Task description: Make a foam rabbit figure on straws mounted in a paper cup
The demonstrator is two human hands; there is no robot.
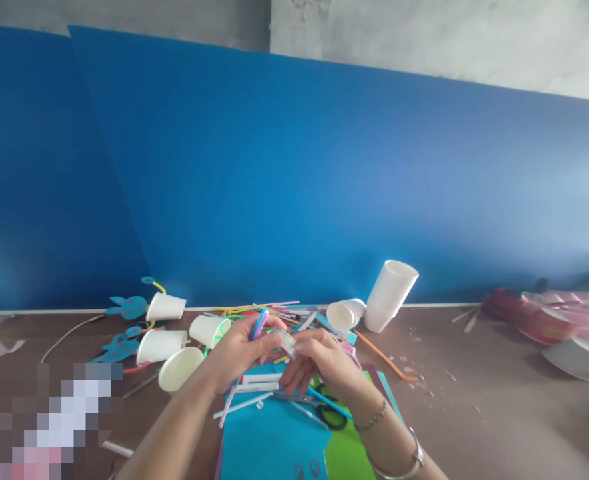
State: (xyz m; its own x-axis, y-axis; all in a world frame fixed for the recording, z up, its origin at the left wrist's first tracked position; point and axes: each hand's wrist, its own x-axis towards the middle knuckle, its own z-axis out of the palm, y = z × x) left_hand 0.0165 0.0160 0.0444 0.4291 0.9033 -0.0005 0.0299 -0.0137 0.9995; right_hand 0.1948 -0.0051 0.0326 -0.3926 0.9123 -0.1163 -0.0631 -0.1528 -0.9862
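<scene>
My left hand [252,347] is closed, with a purple and blue straw-like stick [259,324] standing up from its fingers. At its fingertips is a small clear, shiny piece [285,341], which looks like clear tape or plastic; I cannot tell which. My right hand [324,360] pinches the other side of this clear piece. Beneath the hands, blue paper [274,443] and green paper [347,453] lie stacked. Scissors with black handles [332,415], white markers [258,387] and cut straw pieces [244,405] rest on the paper.
White paper cups [180,369] lie at left, some joined to blue paper cutouts [127,307]. A leaning cup stack [390,293] and a cup [344,313] are at the back right. An orange straw [387,355] and scraps lie right. Pink packages [564,317] sit far right, before a blue panel [324,187].
</scene>
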